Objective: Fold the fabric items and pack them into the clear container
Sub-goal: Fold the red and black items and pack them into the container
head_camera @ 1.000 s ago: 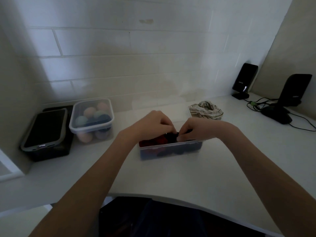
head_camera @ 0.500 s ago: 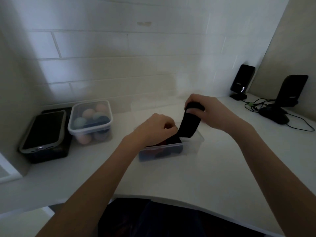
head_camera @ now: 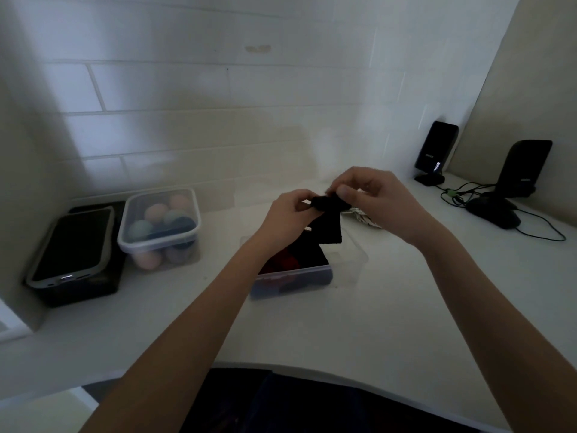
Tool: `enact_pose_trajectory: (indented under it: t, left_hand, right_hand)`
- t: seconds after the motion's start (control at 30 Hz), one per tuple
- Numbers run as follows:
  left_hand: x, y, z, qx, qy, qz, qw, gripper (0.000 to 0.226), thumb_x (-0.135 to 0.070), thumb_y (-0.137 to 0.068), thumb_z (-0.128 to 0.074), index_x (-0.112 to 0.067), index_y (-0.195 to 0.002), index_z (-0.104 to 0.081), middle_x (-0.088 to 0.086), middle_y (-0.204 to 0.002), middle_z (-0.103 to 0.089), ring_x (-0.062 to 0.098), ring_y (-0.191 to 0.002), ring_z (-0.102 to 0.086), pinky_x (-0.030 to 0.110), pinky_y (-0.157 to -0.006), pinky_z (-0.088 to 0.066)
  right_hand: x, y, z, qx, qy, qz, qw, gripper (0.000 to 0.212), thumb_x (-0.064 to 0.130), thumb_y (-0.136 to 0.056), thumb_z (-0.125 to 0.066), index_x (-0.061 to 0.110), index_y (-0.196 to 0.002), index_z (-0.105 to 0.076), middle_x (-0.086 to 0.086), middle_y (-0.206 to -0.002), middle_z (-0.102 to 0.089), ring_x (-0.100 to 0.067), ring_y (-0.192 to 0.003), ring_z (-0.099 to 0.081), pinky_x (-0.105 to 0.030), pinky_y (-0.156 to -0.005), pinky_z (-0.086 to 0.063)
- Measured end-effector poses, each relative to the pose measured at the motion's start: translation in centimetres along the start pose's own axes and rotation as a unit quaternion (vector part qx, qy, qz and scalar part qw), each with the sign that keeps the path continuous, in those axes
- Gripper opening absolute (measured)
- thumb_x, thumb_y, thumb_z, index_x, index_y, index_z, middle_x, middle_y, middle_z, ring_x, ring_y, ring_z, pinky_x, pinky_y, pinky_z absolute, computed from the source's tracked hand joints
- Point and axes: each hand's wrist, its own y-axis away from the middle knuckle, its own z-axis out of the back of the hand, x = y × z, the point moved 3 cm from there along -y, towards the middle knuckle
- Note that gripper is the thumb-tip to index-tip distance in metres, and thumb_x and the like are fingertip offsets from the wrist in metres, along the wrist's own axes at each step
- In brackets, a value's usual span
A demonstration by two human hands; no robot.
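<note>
Head view, fabric orientation: the black fabric piece [head_camera: 328,223] hung with its long axis roughly vertical, top edge bunched between the two hands, lower end a squared flap pointing down toward the container.
Head view, fabric location: it was held in the air above the clear container [head_camera: 349,267], its lower edge over the container's far side and not visibly touching it.
Head view, container contents: red and dark fabric filled the left part of the container; the right part showed bare clear plastic.
Head view, surface: a white counter [head_camera: 390,323] with a curved near edge carried the container near its middle.
Head view, room: a white tiled wall [head_camera: 218,89] stood behind the counter, a beige panel at the right.
Head view, left of counter: a lidded tub of coloured balls [head_camera: 159,226] stood just beside a black box with a phone [head_camera: 73,242] lying on top.
Head view, right of counter: two black speakers [head_camera: 435,153] and a black mouse [head_camera: 493,212] with trailing cables.
Head view, behind the hands: a striped cloth [head_camera: 362,217] lay on the counter, mostly hidden.
Head view, left hand [head_camera: 288,217]: fingers pinched closed on the fabric's upper left corner.
Head view, right hand [head_camera: 374,198]: thumb and fingers pinched closed on the fabric's upper right edge, just beside the left hand.
Head view, fabric relative to grip: the fabric hung below both pinches.
</note>
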Motion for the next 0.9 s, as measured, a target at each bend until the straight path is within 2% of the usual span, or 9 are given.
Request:
enact_pose_trajectory:
  t: [0.07, 0.17, 0.27, 0.37, 0.47, 0.6, 0.67, 0.73, 0.9]
  left_hand:
    - [0.2, -0.1, 0.0, 0.007, 0.005, 0.008, 1.000, 0.014, -0.002, -0.086, -0.056, -0.009, -0.095, -0.065, 0.016, -0.078, -0.069, 0.020, -0.072, -0.067, 0.029, -0.069, -0.056]
    - [0.0, 0.0, -0.1, 0.014, 0.010, 0.004, 1.000, 0.015, -0.004, -0.086, -0.057, -0.014, -0.094, -0.065, 0.008, -0.071, -0.069, 0.014, -0.064, -0.067, 0.024, -0.063, -0.054]
    - [-0.3, 0.0, 0.1, 0.009, 0.007, -0.003, 1.000, 0.012, -0.008, -0.088, -0.055, -0.016, -0.092, -0.062, 0.024, -0.072, -0.067, 0.028, -0.062, -0.061, 0.033, -0.059, -0.045]
    - [-0.3, -0.1, 0.1, 0.010, 0.006, -0.005, 1.000, 0.007, -0.011, -0.089, -0.052, -0.017, -0.090, -0.054, 0.036, -0.081, -0.063, 0.029, -0.063, -0.056, 0.037, -0.060, -0.041]
    - [-0.5, -0.2, -0.1, 0.036, 0.021, 0.007, 0.999, 0.010, -0.006, -0.089, -0.046, -0.014, -0.092, -0.052, 0.017, -0.076, -0.066, 0.019, -0.066, -0.064, 0.030, -0.064, -0.050]
    - [-0.7, -0.5, -0.4, 0.069, 0.055, 0.038, 0.995, 0.003, -0.021, -0.091, -0.052, -0.021, -0.093, -0.053, 0.003, -0.092, -0.067, 0.011, -0.076, -0.068, 0.012, -0.061, -0.050]
    - [-0.7, -0.5, -0.4, 0.089, 0.001, 0.008, 0.996, 0.026, -0.031, -0.083, -0.066, -0.026, -0.103, -0.050, -0.006, -0.095, -0.069, 0.008, -0.084, -0.069, 0.010, -0.065, -0.050]
    - [-0.7, -0.4, -0.2, 0.076, -0.010, -0.013, 0.997, 0.040, -0.024, -0.076, -0.075, -0.027, -0.106, -0.048, -0.006, -0.093, -0.069, 0.010, -0.083, -0.070, 0.013, -0.065, -0.051]
    - [-0.8, -0.7, -0.3, 0.048, -0.005, -0.033, 0.998, 0.048, -0.017, -0.068, -0.081, -0.019, -0.103, -0.048, 0.004, -0.093, -0.069, 0.017, -0.080, -0.070, 0.025, -0.069, -0.057]
  right_hand:
    - [-0.8, 0.2, -0.4, -0.006, -0.008, -0.017, 1.000, 0.019, 0.024, -0.090, -0.055, 0.017, -0.078, -0.068, -0.001, -0.078, -0.068, -0.008, -0.076, -0.063, -0.021, -0.077, -0.047]
    - [-2.3, 0.2, -0.8, -0.050, 0.035, -0.036, 0.997, 0.010, 0.014, -0.080, -0.071, 0.020, -0.082, -0.063, 0.003, -0.074, -0.060, -0.008, -0.069, -0.055, -0.022, -0.069, -0.045]
    - [-3.2, 0.0, -0.8, -0.069, 0.077, -0.067, 0.992, 0.036, 0.025, -0.073, -0.077, 0.028, -0.103, -0.057, 0.007, -0.090, -0.054, -0.010, -0.078, -0.053, -0.020, -0.070, -0.045]
    - [-3.4, -0.3, -0.9, -0.029, 0.082, -0.088, 0.992, 0.024, 0.027, -0.080, -0.070, 0.023, -0.102, -0.060, 0.009, -0.096, -0.062, -0.010, -0.088, -0.061, -0.024, -0.079, -0.047]
    - [-3.4, -0.3, -1.0, -0.034, 0.075, -0.082, 0.993, 0.016, 0.019, -0.085, -0.065, 0.007, -0.094, -0.060, 0.003, -0.083, -0.064, -0.012, -0.078, -0.062, -0.028, -0.075, -0.048]
    - [-3.7, -0.1, -0.9, -0.063, 0.032, -0.091, 0.993, 0.015, 0.015, -0.090, -0.059, 0.003, -0.101, -0.058, 0.002, -0.085, -0.062, -0.010, -0.075, -0.060, -0.010, -0.065, -0.047]
    - [-3.8, 0.0, -0.9, -0.071, -0.006, -0.102, 0.992, 0.013, 0.013, -0.092, -0.056, 0.006, -0.103, -0.057, -0.003, -0.092, -0.061, -0.013, -0.079, -0.060, -0.011, -0.063, -0.049]
    - [-3.7, 0.2, -1.0, -0.066, -0.050, -0.114, 0.990, 0.014, 0.010, -0.093, -0.053, 0.010, -0.108, -0.055, -0.005, -0.096, -0.060, -0.014, -0.083, -0.061, -0.016, -0.064, -0.053]
    - [-3.1, 0.2, -0.6, -0.032, -0.036, -0.104, 0.993, 0.026, 0.015, -0.092, -0.057, 0.015, -0.118, -0.059, -0.004, -0.109, -0.065, -0.013, -0.096, -0.065, -0.023, -0.081, -0.054]
